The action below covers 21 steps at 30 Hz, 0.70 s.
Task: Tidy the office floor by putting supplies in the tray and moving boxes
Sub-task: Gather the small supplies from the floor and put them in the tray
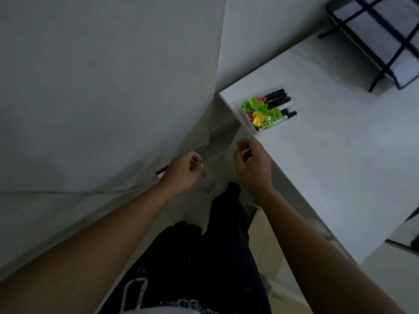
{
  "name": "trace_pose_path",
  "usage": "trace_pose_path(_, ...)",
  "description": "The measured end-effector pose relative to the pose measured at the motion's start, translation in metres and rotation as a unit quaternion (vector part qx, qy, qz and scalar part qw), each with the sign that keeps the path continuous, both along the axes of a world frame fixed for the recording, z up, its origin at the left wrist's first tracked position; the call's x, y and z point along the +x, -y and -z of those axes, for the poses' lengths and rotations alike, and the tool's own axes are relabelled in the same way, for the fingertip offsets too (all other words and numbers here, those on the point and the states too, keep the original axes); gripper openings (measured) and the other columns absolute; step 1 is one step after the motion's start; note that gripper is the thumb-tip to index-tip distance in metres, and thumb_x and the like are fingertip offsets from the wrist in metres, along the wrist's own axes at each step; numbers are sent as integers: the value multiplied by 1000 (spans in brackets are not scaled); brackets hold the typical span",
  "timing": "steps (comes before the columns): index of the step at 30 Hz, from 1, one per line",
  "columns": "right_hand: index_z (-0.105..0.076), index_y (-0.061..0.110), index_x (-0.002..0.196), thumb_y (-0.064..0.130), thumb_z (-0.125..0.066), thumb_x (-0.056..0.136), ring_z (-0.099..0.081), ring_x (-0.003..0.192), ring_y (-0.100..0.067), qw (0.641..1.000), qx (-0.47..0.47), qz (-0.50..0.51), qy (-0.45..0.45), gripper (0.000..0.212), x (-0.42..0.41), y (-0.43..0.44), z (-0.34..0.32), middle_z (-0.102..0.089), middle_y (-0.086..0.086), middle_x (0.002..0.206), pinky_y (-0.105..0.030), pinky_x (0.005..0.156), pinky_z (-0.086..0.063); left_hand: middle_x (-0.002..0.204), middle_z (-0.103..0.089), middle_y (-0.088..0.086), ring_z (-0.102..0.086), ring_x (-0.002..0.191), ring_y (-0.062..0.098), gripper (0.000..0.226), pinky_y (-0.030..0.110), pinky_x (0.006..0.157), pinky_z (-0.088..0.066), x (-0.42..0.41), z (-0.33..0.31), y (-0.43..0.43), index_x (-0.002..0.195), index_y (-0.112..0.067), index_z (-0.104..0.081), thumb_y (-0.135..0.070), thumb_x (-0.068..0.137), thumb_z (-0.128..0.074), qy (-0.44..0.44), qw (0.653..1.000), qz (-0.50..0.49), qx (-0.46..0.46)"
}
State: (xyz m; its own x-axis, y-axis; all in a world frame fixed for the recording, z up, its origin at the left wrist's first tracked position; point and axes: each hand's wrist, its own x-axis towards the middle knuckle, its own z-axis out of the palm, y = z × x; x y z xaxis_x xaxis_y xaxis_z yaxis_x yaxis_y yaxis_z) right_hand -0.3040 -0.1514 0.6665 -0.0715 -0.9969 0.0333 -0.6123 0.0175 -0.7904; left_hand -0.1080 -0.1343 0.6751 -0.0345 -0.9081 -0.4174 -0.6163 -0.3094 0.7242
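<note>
A small white tray [249, 123] stands on the near-left corner of a white table [328, 159]. It holds several black markers [277, 101], green clips [256, 106] and a yellow clip [258, 120]. My left hand [181, 175] hovers low over the floor, left of the table corner. Its fingers are curled around a thin black marker [161, 171] whose end sticks out to the left. My right hand [252, 165] hangs beside the table edge just below the tray, fingers loosely apart, with nothing visible in it. Two small grey items [209, 187] lie on the floor between my hands.
A large pale wall panel [102, 87] fills the left side. At the table's far right corner stands a black wire rack [376, 41]. My dark trouser legs [217, 245] occupy the narrow floor strip between wall and table. A metal carabiner [134, 291] hangs at my waist.
</note>
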Motion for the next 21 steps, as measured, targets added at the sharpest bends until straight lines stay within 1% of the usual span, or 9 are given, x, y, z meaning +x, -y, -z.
trace_pose_path(3,-62,12,100,18,-59,88,-59,73,-19,999,32,16,3,14,13,-28,24,-63,-6,92,-35,68,-50,95,-67,8,-62,86,20,16,22,78,-45,19,20,-22,101,-6,-61,-15,88,-63,13,1000,15,11)
trace_pose_path(7,-61,12,100,19,-57,90,-59,78,-20,992,122,28,6,12,18,-57,63,-62,-5,93,-37,69,-52,93,-65,5,-59,83,14,12,15,74,-41,35,52,-45,98,-8,-61,-15,88,-62,18,999,26,43)
trace_pose_path(10,-61,13,100,17,-58,90,-57,70,-11,980,196,36,11,11,14,-73,101,-60,4,86,-32,65,-51,90,-64,0,-60,85,14,7,21,74,-42,37,83,-55,94,-13,-58,-18,89,-62,17,996,39,78)
trace_pose_path(13,-59,20,98,16,-58,90,-56,66,-3,969,240,44,23,9,7,-83,140,-56,13,81,-23,59,-47,91,-63,-2,-60,85,13,10,20,69,-42,33,115,-57,93,-16,-54,-20,89,-62,15,996,27,89)
trace_pose_path(14,-57,22,96,15,-58,90,-56,66,-3,967,247,48,26,10,5,-85,152,-56,14,81,-21,58,-45,92,-63,-2,-60,84,12,12,16,66,-41,30,126,-57,94,-17,-53,-21,89,-63,10,996,21,90)
trace_pose_path(16,-56,24,95,13,-59,89,-58,66,-6,965,255,51,23,12,1,-88,183,-58,10,81,-22,60,-44,92,-62,-3,-60,83,10,15,10,62,-39,25,157,-59,96,-18,-52,-20,88,-64,-2,995,13,94)
trace_pose_path(19,-59,20,96,14,-60,88,-61,66,-10,966,257,34,-7,10,-3,-95,233,-62,5,82,-23,64,-48,87,-60,-7,-59,80,8,14,3,62,-40,18,211,-72,94,-20,-52,-16,87,-64,-16,995,13,97)
trace_pose_path(20,-60,19,96,15,-60,88,-62,65,-11,968,248,25,-29,9,-5,-95,245,-63,4,82,-21,65,-50,87,-60,-7,-59,79,8,14,2,62,-40,15,226,-73,93,-21,-52,-16,87,-64,-16,995,17,96)
trace_pose_path(21,-61,18,97,15,-60,89,-62,65,-12,969,244,13,-47,9,-5,-97,266,-65,2,82,-14,65,-49,88,-61,-6,-59,79,8,13,2,62,-40,14,248,-76,93,-22,-53,-17,87,-64,-18,995,16,100)
